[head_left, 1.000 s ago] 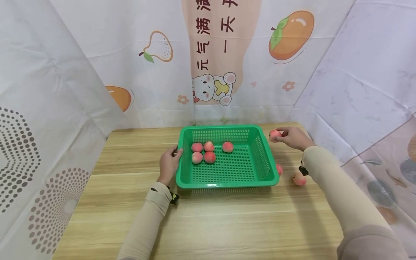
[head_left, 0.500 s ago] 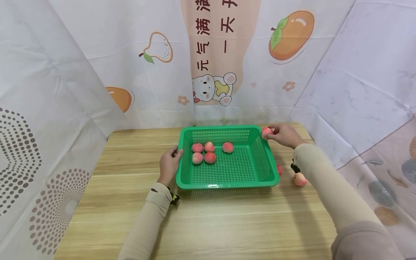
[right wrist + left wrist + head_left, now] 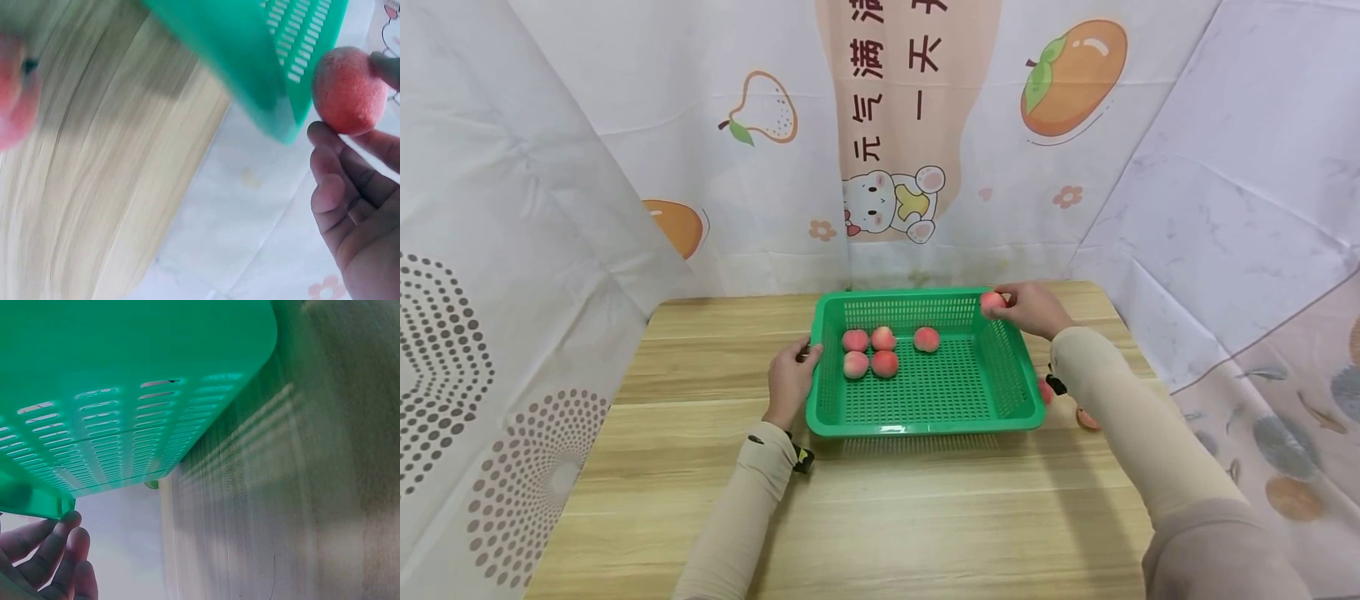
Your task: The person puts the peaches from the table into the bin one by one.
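My right hand pinches a red-pink peach at the back right corner of a green plastic basket. In the right wrist view, the held peach sits between thumb and fingertips, close to the basket's corner. At the basket's left side, my left hand grips the rim, thumb on top. The left wrist view has the left hand's fingers under the rim. Inside the basket, a cluster of several peaches lies on the left, and a single peach lies apart near the back middle.
Right of the basket, a peach lies against its outer side, partly hidden. Another peach on the wooden table is partly covered by the right sleeve. A printed curtain hangs behind the table.
My right hand has carried the peach leftward, from beyond the basket's right side to over its back right corner. The left hand and the basket have stayed put.
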A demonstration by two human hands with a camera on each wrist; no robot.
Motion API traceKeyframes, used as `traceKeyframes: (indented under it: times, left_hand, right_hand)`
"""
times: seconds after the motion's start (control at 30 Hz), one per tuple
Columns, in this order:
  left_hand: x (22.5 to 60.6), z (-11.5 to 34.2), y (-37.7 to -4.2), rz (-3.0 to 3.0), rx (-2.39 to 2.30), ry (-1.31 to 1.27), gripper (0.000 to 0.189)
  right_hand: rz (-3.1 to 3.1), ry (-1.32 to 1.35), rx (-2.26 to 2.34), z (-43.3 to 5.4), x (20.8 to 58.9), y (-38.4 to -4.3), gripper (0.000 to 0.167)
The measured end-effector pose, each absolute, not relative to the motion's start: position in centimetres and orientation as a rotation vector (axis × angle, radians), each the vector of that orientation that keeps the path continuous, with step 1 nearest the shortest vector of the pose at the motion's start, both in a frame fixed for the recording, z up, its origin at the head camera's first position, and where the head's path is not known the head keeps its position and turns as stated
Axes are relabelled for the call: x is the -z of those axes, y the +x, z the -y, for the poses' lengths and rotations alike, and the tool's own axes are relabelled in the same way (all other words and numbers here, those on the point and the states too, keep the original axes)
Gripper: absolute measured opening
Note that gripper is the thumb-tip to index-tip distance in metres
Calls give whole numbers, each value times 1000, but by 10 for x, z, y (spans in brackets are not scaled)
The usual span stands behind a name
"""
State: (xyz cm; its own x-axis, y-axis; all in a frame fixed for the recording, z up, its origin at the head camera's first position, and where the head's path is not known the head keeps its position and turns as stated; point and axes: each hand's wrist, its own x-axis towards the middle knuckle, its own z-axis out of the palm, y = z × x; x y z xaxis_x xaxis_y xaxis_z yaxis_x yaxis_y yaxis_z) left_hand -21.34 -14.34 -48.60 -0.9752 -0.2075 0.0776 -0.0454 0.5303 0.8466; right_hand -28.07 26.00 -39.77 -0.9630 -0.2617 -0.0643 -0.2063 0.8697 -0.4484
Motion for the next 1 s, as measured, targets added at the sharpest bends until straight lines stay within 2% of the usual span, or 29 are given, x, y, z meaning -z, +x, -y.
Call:
traceKeyframes:
  times: [0.5, 1.0]
  left_hand:
    - [484, 145, -214, 2635, 1411, 219, 43]
    - [482, 145, -214, 2634, 1422, 224, 44]
  right_hand:
    - [-2946, -304, 555, -222, 408, -285, 51]
    - [-2843, -277, 513, -209, 428, -292, 50]
